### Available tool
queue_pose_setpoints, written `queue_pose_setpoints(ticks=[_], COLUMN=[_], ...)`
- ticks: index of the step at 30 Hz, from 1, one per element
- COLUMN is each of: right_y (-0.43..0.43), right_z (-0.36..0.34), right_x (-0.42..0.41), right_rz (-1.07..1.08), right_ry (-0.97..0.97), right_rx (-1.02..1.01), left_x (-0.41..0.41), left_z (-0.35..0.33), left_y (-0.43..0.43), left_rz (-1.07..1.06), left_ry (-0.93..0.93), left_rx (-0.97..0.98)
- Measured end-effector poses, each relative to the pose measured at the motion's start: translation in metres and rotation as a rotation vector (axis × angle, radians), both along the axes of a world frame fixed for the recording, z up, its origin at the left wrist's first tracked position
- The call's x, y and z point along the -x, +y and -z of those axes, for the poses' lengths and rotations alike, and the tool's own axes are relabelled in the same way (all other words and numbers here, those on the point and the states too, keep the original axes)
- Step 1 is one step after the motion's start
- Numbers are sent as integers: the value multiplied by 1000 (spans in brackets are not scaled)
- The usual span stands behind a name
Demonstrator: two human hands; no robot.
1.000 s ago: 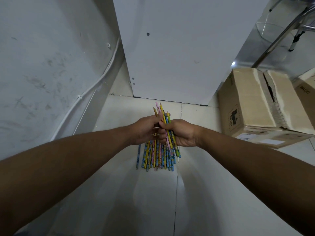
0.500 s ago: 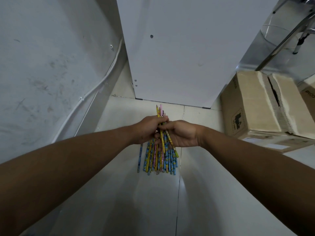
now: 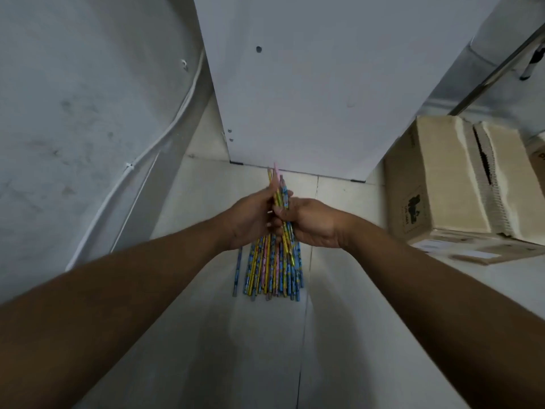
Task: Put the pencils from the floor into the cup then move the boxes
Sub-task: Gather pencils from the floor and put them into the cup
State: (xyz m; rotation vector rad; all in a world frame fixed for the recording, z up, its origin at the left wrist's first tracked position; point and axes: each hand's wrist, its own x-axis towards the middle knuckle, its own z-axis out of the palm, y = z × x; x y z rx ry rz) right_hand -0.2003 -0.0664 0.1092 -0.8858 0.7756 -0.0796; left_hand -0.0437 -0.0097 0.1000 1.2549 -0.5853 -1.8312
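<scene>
A bundle of pencils [image 3: 279,199] is gripped between both hands at about the centre of the view, thin sticks wrapped in busy printed patterns, mostly yellow and blue with 1 pink one poking highest toward 12 o'clock. The left hand [image 3: 250,219] is closed around the bundle from the 9 o'clock side, fingers curled tight on it, and the right hand [image 3: 312,222] is clamped on the same bundle from 3 o'clock, thumb and fingers pressed together on the sticks. Right below the hands, toward 6 o'clock, a loose row of pencils on the floor [image 3: 269,273] is laid out roughly parallel on the pale tiled floor [image 3: 206,349], same colours, with 1 blue one lying slightly apart on the 9 o'clock edge. A cardboard box [image 3: 451,184] is parked at 3 o'clock, top flaps shut, a second one only just seen at the frame edge. A white panel [image 3: 309,84] is stood up at 12 o'clock and a scuffed wall [image 3: 73,128] is seen at 9 o'clock. Compared with 0.5 s earlier, the held bundle has been squared up into a tighter, more upright bunch, and the floor row looks untouched. No cup can be made out.
</scene>
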Motion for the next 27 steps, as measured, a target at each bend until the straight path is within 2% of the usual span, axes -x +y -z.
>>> queue_pose_setpoints(ticks=[4, 8, 11, 17, 24, 27], right_y=[22, 41, 55, 77, 76, 62], right_z=[-39, -94, -152, -274, -433, -497], right_x=[-3, 6, 10, 21, 38, 43], right_rz=[274, 309, 388, 398, 383, 367], right_ry=[33, 157, 151, 228, 221, 226], right_rx=[-4, 142, 67, 27, 40, 119], left_x=[6, 23, 34, 40, 47, 48], left_z=[-42, -99, -158, -284, -434, -496], left_y=[21, 49, 67, 85, 87, 85], left_rz=[-190, -286, -287, -420, -365, -350], left_ry=[70, 64, 51, 72, -25, -98], left_rx=[-40, -114, -158, -267, -259, -228])
